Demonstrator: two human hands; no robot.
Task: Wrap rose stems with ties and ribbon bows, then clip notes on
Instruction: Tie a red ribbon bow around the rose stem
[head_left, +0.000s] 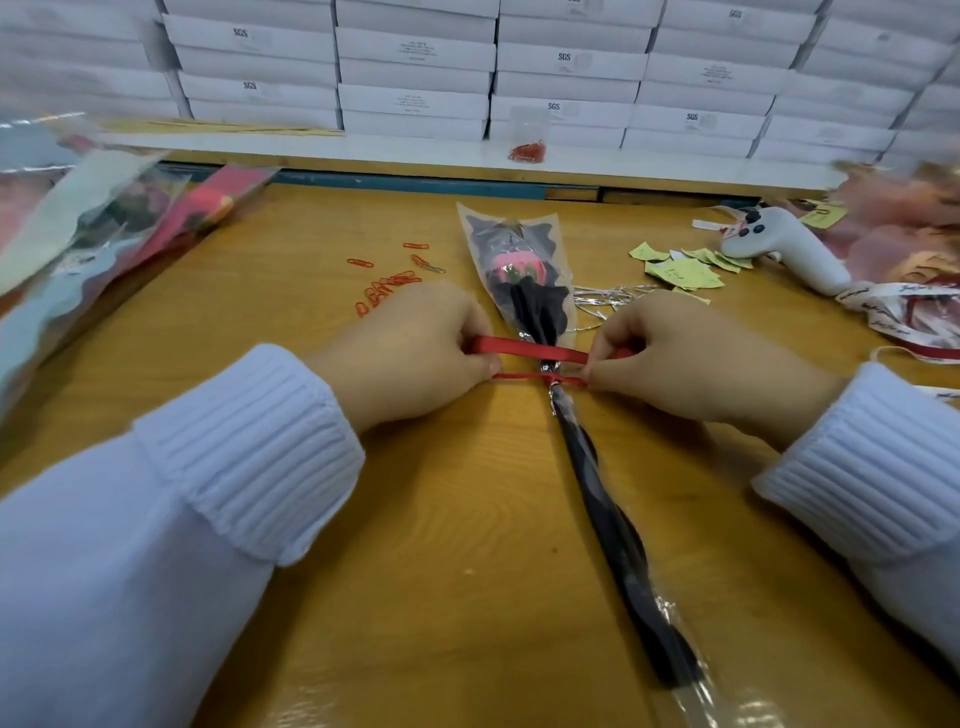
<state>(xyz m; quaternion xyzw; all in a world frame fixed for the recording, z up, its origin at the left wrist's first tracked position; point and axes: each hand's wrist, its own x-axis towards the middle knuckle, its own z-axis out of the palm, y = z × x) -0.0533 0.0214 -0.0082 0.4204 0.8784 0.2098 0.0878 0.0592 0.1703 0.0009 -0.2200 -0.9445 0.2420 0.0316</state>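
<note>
At the frame's centre, a rose lies in its clear sleeve on the wooden table, stem running to the lower right. The left hand and right hand pinch the ends of the red ribbon that crosses the stem. A small clear bag at upper centre holds red clips.

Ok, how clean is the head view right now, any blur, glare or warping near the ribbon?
Head view: centre sharp, the red ribbon, left hand and right hand read clearly; the wrapped roses at far left smear into blur; wide-angle warping tilts the white boxes at the edges; glints on the cellophane sleeve near its low end.
</note>
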